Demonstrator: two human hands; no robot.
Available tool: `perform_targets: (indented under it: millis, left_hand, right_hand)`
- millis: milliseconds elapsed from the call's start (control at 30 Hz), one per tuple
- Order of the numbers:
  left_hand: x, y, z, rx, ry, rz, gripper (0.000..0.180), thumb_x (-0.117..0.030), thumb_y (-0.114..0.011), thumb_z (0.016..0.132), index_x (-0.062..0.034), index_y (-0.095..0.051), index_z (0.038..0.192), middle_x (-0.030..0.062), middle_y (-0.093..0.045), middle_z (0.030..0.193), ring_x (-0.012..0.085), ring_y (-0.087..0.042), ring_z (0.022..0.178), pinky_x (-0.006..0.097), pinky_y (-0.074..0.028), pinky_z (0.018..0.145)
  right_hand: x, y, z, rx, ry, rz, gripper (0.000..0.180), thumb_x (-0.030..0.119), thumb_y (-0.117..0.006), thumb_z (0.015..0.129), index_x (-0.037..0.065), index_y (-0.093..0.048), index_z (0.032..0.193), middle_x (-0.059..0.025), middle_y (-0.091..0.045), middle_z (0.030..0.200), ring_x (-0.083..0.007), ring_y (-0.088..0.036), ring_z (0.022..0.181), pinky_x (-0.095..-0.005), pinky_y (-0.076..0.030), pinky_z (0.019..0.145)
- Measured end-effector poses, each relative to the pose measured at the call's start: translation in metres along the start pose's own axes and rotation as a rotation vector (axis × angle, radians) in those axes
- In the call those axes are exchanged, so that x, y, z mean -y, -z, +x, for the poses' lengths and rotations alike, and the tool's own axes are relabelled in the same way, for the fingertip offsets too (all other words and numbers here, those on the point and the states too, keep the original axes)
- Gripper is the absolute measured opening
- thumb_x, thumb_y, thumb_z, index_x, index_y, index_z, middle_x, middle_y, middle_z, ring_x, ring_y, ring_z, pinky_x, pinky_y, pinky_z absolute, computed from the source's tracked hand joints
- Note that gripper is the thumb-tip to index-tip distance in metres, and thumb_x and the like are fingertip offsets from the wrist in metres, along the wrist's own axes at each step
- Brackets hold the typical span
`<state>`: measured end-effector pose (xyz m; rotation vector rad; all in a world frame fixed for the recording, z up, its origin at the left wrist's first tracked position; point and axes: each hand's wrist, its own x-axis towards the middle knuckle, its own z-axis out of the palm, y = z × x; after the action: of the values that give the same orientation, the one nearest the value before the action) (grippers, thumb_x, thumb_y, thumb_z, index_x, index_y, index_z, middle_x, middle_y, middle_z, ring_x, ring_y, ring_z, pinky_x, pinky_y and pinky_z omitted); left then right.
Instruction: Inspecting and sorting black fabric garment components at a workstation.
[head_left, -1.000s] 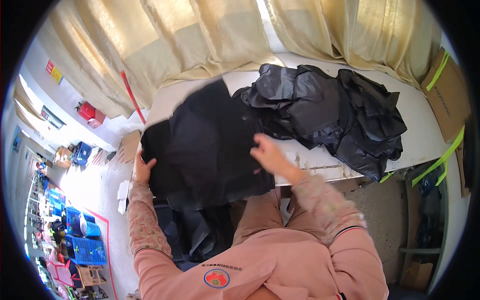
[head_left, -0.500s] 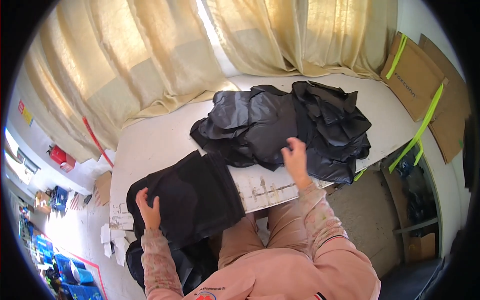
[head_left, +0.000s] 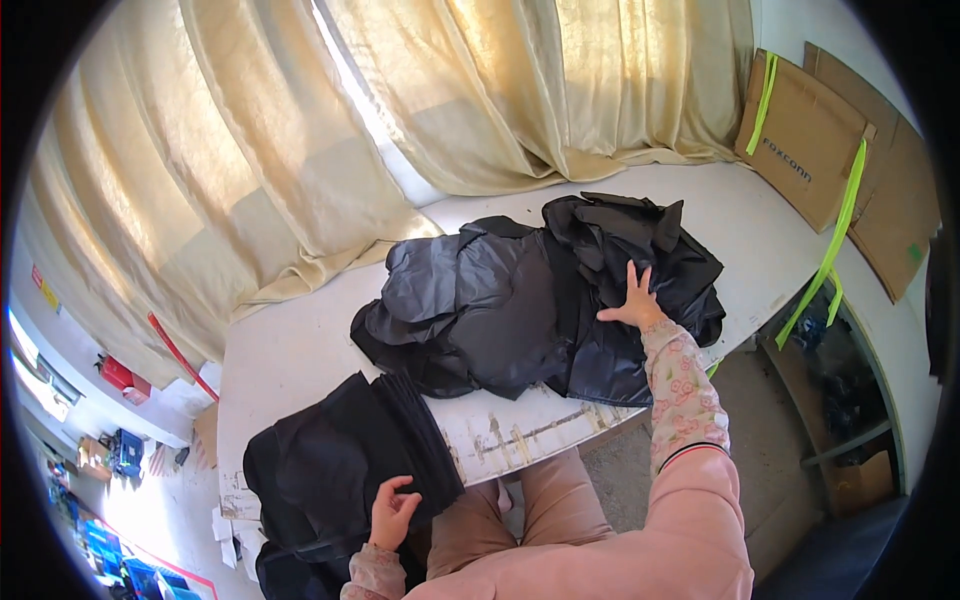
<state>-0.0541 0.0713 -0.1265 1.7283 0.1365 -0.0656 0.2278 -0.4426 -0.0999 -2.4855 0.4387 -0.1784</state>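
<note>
A heap of shiny black padded fabric, like an unfinished garment (head_left: 490, 310), lies crumpled across the middle of the white table (head_left: 290, 320). My right hand (head_left: 638, 305) reaches over its right part with fingers spread, at or just above the surface. Whether the fingertips press on the cloth I cannot tell. Nearer me on the left is a layered stack of matte black fabric pieces (head_left: 345, 450). My left hand (head_left: 393, 512) is over the front edge of that stack, thumb and forefinger curved and apart, with nothing seen between them.
Cream curtains (head_left: 300, 130) hang down onto the table's far side. Flattened cardboard (head_left: 800, 140) with yellow-green straps (head_left: 845, 220) leans at the right. More black fabric (head_left: 310, 570) hangs below the stack at lower left. The table's front edge is worn.
My right hand has moved right and farther out over the shiny black heap, its fingers spreading. My left hand has shifted right and nearer me, to the stack's front edge. The view has turned.
</note>
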Motion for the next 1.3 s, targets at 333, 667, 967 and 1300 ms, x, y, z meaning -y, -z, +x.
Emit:
perform_targets:
  millis: [333, 667, 967, 1300]
  left_hand:
    - [-0.029, -0.025, 0.019, 0.043, 0.0, 0.105, 0.032, 0.0, -0.063, 0.086, -0.0023, -0.054, 0.116, 0.0023, -0.063, 0.083, 0.0066, -0.059, 0.075, 0.019, -0.047, 0.07]
    - [-0.03, -0.052, 0.2, 0.066, -0.568, 0.658, 0.061, -0.021, -0.073, 0.08, -0.0067, -0.044, 0.131, 0.0183, -0.041, 0.133, 0.0297, -0.043, 0.123, 0.035, -0.038, 0.101]
    - [0.034, -0.149, 0.287, 0.168, -0.216, 0.742, 0.076, -0.058, -0.053, 0.083, -0.0147, -0.033, 0.143, 0.0195, -0.022, 0.152, 0.0386, -0.023, 0.138, 0.055, -0.019, 0.11]
    - [0.008, -0.161, 0.197, 0.341, -0.569, 0.923, 0.053, -0.03, -0.068, 0.078, -0.0032, -0.056, 0.122, 0.019, -0.05, 0.132, 0.0364, -0.047, 0.122, 0.041, -0.038, 0.102]
  right_hand:
    - [-0.016, -0.062, 0.03, -0.143, 0.073, -0.541, 0.046, 0.01, -0.047, 0.088, 0.021, -0.046, 0.132, -0.0147, -0.062, 0.109, -0.039, -0.066, 0.088, -0.05, -0.055, 0.068]
    - [-0.017, 0.031, -0.009, -0.537, 0.232, 0.202, 0.049, -0.007, -0.055, 0.073, 0.013, -0.061, 0.117, -0.016, -0.064, 0.098, -0.0361, -0.061, 0.096, -0.0407, -0.049, 0.083]
    - [0.062, 0.027, -0.103, -0.239, 0.682, 0.3, 0.058, -0.013, -0.056, 0.062, 0.011, -0.063, 0.115, -0.0136, -0.063, 0.102, -0.0326, -0.061, 0.099, -0.0382, -0.05, 0.085]
    - [0.04, -0.029, -0.145, 0.164, 0.629, -0.077, 0.073, 0.013, -0.07, 0.072, 0.02, -0.041, 0.138, -0.0217, -0.04, 0.138, -0.0436, -0.039, 0.127, -0.044, -0.034, 0.106]
